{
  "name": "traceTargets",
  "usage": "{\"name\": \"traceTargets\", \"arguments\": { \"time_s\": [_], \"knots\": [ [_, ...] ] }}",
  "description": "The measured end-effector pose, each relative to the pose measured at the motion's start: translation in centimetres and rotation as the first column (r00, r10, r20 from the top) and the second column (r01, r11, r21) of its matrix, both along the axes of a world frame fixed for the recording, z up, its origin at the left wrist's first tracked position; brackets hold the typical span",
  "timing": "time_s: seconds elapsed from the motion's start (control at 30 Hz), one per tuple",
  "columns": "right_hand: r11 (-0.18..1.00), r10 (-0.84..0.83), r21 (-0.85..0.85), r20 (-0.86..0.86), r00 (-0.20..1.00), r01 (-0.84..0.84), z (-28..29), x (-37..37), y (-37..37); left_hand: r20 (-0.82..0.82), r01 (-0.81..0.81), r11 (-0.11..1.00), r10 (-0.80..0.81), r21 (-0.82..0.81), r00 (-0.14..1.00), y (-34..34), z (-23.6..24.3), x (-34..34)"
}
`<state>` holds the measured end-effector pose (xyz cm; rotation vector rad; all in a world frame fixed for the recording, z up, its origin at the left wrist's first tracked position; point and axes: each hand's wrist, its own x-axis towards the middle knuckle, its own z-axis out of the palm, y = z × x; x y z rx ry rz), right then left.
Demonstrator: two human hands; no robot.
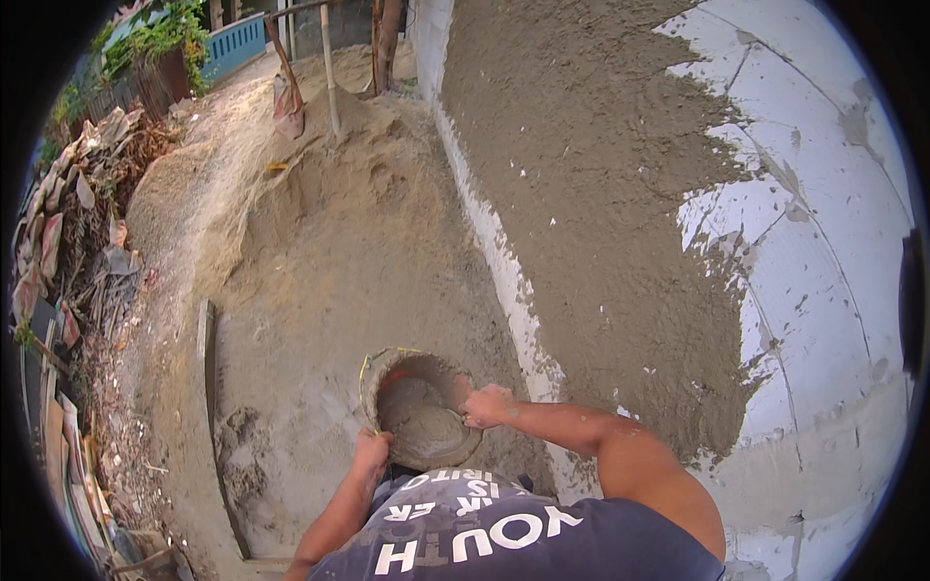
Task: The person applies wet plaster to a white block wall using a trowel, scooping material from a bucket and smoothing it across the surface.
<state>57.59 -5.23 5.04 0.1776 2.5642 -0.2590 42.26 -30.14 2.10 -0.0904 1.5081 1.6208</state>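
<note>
In front of my body is a mortar-caked bucket (370,392), tilted so that its mouth faces me. A thin yellow cord or wire runs along its far rim. Wet grey mortar (412,395) lies inside, with a smear of red showing on the inner wall. At the bucket's near left side, my left hand (372,451) is closed on its edge. My right hand (488,406) is closed at the right side of the mouth, around something mortar-coated that I cannot make out.
To the right stands a pale block wall (814,261), partly covered with wet mortar (591,194). A sand heap (358,165) with a shovel (330,77) lies ahead. A wooden board (207,387) edges the mortar-smeared ground on the left, beside piled debris (68,242).
</note>
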Motion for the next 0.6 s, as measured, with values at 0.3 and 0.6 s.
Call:
{"name": "traceTargets", "arguments": {
  "time_s": [0.3,0.6],
  "knots": [
    [0.872,-0.462,-0.268,-0.172,0.87,0.409,2.8,4.7,1.5,0.061,-0.04,0.999,0.039,0.015,0.997,2.8,1.0,-1.1],
    [0.853,-0.521,-0.119,-0.178,0.835,0.508,0.9,0.4,5.9,0.161,-0.066,0.998,0.065,0.003,0.985,7.7,-3.2,-4.4]
  ]
}}
